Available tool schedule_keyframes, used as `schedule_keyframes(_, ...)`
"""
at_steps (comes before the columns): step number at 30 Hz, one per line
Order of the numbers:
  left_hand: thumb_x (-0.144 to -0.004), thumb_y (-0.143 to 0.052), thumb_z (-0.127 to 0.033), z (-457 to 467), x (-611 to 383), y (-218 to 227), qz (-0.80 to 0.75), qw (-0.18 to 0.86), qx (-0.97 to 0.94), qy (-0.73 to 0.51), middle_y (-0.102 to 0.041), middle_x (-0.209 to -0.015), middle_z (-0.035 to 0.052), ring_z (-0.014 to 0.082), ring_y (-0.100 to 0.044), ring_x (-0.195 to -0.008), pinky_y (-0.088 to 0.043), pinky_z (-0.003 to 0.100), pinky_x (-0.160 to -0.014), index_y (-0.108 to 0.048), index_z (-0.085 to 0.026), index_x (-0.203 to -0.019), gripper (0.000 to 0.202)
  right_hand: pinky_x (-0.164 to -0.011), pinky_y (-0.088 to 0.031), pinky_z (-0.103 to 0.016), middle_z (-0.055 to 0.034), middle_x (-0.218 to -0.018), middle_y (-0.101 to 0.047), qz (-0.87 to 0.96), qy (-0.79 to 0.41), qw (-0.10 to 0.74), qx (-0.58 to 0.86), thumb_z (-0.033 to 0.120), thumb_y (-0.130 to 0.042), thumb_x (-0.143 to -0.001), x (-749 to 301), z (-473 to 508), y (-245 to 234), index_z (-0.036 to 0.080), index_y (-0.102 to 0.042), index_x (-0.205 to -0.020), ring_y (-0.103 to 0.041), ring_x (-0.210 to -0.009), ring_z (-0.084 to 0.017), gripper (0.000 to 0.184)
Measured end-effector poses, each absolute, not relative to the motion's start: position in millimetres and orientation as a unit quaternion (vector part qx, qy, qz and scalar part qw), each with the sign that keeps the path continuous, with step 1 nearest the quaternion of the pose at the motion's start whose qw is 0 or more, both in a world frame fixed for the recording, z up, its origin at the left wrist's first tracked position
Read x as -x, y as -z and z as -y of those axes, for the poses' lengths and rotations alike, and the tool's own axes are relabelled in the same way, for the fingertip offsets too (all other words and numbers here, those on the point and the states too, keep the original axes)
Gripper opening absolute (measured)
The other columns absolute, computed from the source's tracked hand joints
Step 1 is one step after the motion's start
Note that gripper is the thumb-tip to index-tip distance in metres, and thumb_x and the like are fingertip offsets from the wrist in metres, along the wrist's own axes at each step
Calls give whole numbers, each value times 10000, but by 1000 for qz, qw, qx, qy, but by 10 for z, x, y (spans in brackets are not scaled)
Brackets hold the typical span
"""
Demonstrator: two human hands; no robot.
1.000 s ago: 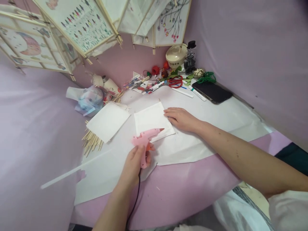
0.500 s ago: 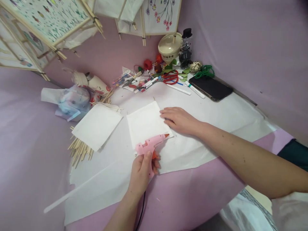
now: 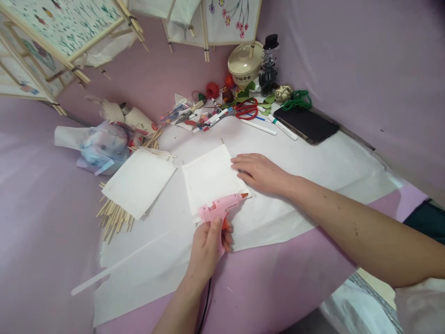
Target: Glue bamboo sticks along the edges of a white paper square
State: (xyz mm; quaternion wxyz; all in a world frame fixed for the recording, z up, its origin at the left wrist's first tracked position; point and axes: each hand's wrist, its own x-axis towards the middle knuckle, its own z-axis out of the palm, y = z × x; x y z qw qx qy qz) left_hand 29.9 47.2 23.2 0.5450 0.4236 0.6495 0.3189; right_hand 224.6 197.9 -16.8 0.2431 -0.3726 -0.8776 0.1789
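My left hand (image 3: 207, 246) is wrapped round the handle of a pink hot glue gun (image 3: 222, 207). Its orange nozzle points right, at the lower right corner of a white square panel (image 3: 208, 177). My right hand (image 3: 259, 171) lies flat with fingers stretched out on that panel's right edge. A second white square panel (image 3: 139, 181) lies to the left, over a bundle of thin wooden sticks (image 3: 113, 215). Both panels rest on a large white paper sheet (image 3: 313, 185) covering the pink table.
Red scissors (image 3: 247, 110), pens and small craft bits crowd the far corner beside a cream lidded pot (image 3: 245, 68). A dark tablet (image 3: 308, 124) lies at the right. A crumpled bag (image 3: 102, 144) sits at the left. Painted paper frames (image 3: 66, 32) hang overhead.
The glue gun in my left hand has moved right and nearer the panel's lower right corner. My right hand has stayed on the panel. The view has tilted down a little.
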Motion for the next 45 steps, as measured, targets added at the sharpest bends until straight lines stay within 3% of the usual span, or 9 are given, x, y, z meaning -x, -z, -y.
schedule_keyframes(29, -873, -458, -623, -504, -308, -232, -661, 538, -429, -300, -587, -530, 12, 124, -535, -420, -409, 233, -459, -597, -158, -684, 521, -1082, -384, -490, -95, -1369, -602, 876, -180, 255, 368, 226, -479, -934, -2242, -1975, 170, 195, -670, -1192, -502, -1309, -278, 322)
schedule_keyframes(45, -891, -439, -556, -428, -314, -327, -688, 508, -425, -297, -585, -506, 8, 130, -521, -413, -386, 240, -471, -583, -170, -657, 473, -1091, -378, -467, -82, -1384, -592, 877, -178, 246, 372, 235, -475, -939, -2246, -1972, 167, 207, -658, -1209, -491, -1321, -267, 327)
